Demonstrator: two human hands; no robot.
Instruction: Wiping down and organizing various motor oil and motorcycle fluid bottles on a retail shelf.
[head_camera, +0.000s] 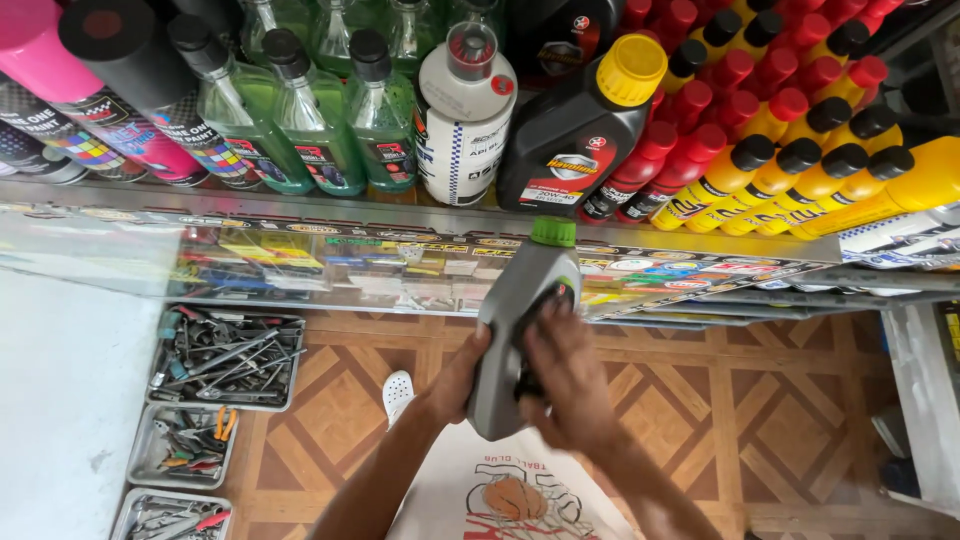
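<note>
I hold a grey oil bottle with a green cap (516, 300) upright in front of a shelf. My left hand (462, 375) grips its left side from below. Spread over the bottle's front is my right hand (570, 375), which covers the dark label. The bottle's cap reaches the shelf's front edge.
The glass shelf (300, 205) carries spray cans (130, 110), green bottles (320, 110), a white bottle (462, 110), a black bottle with a yellow cap (580, 130), and rows of red and yellow bottles (800, 150). Metal trays of tools (225, 355) sit on the patterned floor at left.
</note>
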